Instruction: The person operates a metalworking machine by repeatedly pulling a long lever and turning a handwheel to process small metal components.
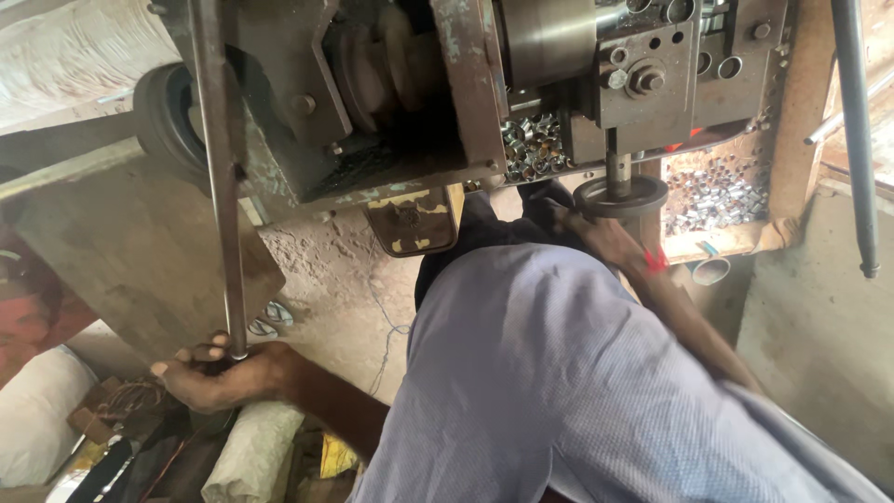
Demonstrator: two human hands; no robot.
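Head view: left hand (pixel 219 375) clamped around lower end of long dark steel rod (pixel 220 177); right hand (pixel 596 233) touched round black handwheel (pixel 619 197), grip unclear.

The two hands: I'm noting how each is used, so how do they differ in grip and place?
The left hand is low, closed around the bottom end of a long thin metal rod. The right hand reaches up to the machine's round dark handwheel; its grip is blurred. Both touch metal parts.

Near you lie small metal rings (pixel 717 191) in a heap, a white sack (pixel 33 410), and a blue wire (pixel 386 321).
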